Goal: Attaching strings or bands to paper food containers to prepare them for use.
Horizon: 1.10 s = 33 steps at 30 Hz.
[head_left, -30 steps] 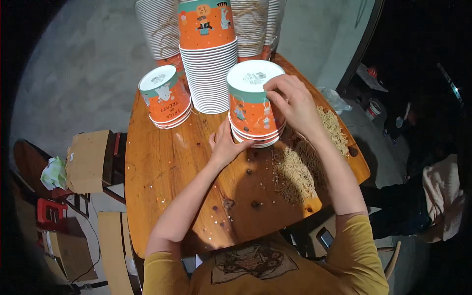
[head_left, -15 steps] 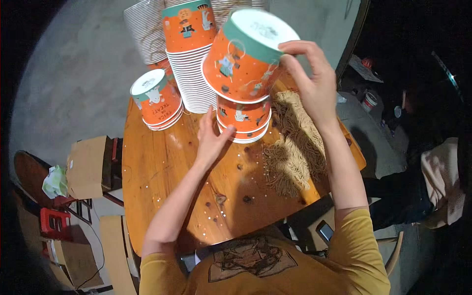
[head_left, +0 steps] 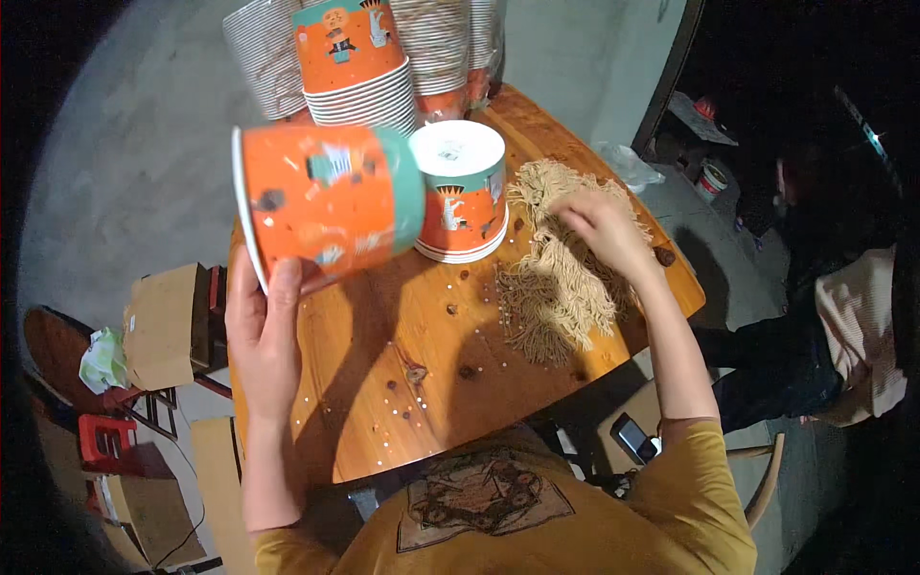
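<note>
An orange paper bucket (head_left: 321, 206) with a green base band and printed figures lies tilted on its side in the air, its white rim toward the left. My left hand (head_left: 268, 316) grips it near that rim, thumb on the outer wall. My right hand (head_left: 609, 235) is over a bundle of beige and brown cords (head_left: 565, 278), fingers curled together; whether a cord is between them is too small to tell. Upside down on the table stands a short stack of the same buckets (head_left: 462, 192), just right of the held bucket.
A tall stack of orange buckets (head_left: 359, 67) and wrapped bucket stacks (head_left: 436, 53) stand at the far side of the wooden table (head_left: 431, 383). Small white bits dot the tabletop. Cardboard boxes (head_left: 165, 326) and a red stool (head_left: 107, 438) are at the left. A phone (head_left: 632, 438) lies below the near edge.
The upper bucket has come off the short stack, passed to my left hand and turned sideways to the left. My right hand has let go of it and moved down to the cords.
</note>
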Each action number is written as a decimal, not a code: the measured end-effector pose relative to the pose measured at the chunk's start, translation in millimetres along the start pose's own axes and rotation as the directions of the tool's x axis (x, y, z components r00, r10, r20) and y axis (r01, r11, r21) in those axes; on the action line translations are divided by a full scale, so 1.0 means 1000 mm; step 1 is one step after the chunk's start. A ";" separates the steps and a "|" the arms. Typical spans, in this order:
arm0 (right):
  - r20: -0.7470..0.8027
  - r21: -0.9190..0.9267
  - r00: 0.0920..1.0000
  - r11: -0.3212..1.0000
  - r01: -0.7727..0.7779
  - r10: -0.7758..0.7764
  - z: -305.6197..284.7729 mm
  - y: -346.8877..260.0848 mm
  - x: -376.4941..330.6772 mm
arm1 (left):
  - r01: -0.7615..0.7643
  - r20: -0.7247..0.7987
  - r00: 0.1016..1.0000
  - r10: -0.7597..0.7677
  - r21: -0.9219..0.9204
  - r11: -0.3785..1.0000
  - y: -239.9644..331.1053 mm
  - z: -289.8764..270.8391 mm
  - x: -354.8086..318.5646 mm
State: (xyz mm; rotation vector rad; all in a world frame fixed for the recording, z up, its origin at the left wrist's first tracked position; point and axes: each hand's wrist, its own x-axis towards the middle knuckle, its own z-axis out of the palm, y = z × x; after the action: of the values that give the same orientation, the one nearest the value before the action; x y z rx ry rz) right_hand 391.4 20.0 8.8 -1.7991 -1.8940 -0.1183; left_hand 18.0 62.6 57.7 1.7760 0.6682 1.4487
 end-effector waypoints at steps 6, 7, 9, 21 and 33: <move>0.069 -0.087 0.995 0.994 0.073 -0.067 0.030 0.008 -0.015 | -0.050 0.257 0.943 -0.210 0.736 0.675 -0.010 -0.015 -0.010; 0.070 -0.121 0.995 0.989 0.084 -0.076 0.031 0.004 -0.013 | -0.076 0.278 0.945 -0.174 0.703 0.707 -0.019 -0.013 -0.012; 0.118 -0.136 0.992 0.989 0.063 -0.047 0.031 0.002 -0.008 | -0.140 0.314 0.938 -0.150 0.736 0.663 -0.023 -0.010 -0.012; -0.012 0.524 0.968 0.823 0.220 -0.251 0.028 -0.108 -0.014 | -0.250 0.371 0.924 0.093 0.402 0.881 -0.017 0.024 -0.038; -0.047 0.642 0.986 0.752 0.151 -0.157 0.031 -0.148 -0.025 | 0.713 0.555 0.595 -0.581 -0.031 0.700 -0.018 0.000 -0.073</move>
State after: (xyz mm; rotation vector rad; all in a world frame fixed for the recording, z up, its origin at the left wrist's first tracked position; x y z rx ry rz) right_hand 241.0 -6.5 13.5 -1.1676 -1.7825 0.4434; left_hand 2.4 16.4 0.5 1.3825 0.7068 0.4823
